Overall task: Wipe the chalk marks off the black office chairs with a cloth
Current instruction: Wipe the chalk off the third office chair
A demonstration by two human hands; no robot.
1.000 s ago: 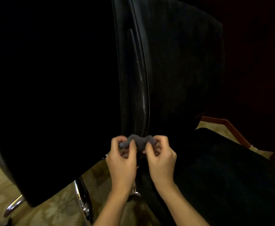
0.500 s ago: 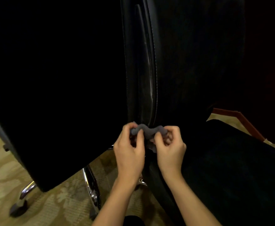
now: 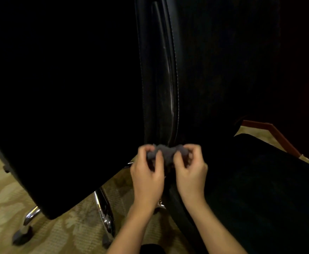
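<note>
The small grey crumpled cloth is bunched between the left hand and right hand, both pinching it just below the black leather chair back's stitched edge. It looks soft, light and limp — best gripped in a wad. Counted: 1 cloth, 2 black chairs.

cloth: bunched tighter | left hand, right hand: thumbs shifted closer together

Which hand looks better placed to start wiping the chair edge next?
Probably right. Both hands pinch the cloth, but the right hand sits under the stitched chair edge; the left hand is further aside.
</note>
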